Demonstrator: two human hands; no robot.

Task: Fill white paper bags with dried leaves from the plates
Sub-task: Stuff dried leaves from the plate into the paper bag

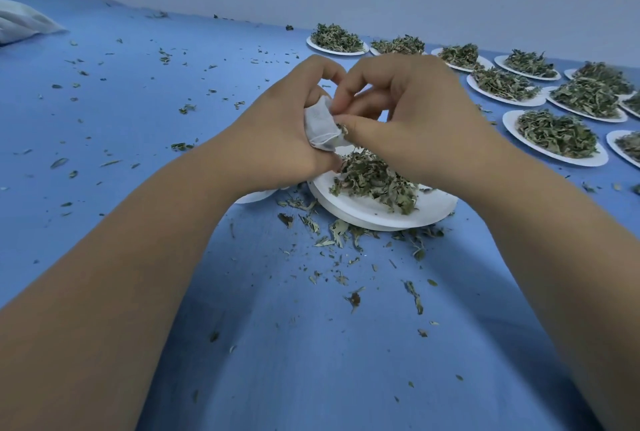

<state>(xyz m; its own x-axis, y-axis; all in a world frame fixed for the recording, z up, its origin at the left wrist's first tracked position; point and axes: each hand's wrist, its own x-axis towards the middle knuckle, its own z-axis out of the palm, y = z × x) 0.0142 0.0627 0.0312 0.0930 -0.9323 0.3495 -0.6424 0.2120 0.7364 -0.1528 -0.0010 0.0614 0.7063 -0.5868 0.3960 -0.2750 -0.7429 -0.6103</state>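
Gripping a small white paper bag (320, 125) in the left hand (284, 129), fingers curled round its body, just above the nearest plate (426, 214), mouth turned toward the right hand (412, 119). Pinching a little tuft of dried leaves (343, 128) between right thumb and fingertips, right at the bag's opening, apparently ready to be pushed in. Fill level of the bag impossible to tell, most of it hidden inside the fist. Judging by the plate below, a fair heap (374, 181) not yet taken, so probably partway through this one portion. Seemingly resting on a stack of bare white plates, hinting at some portions already emptied, though no filled bags plainly in view; only a blurred white bundle (24, 22) at the far left edge, too unclear to identify. Plenty left besides: off to the right, well apart from the hands, at least eight more plates (516, 125) in rows on the blue cloth (311, 361), each heaped and apparently untouched. Scattered crumbs (337, 233) strewn over the cloth around and in front of the near plate, likely lost to the bags unless gathered up. Overall somewhere in the early to middle stretch, with most of the filling yet to do
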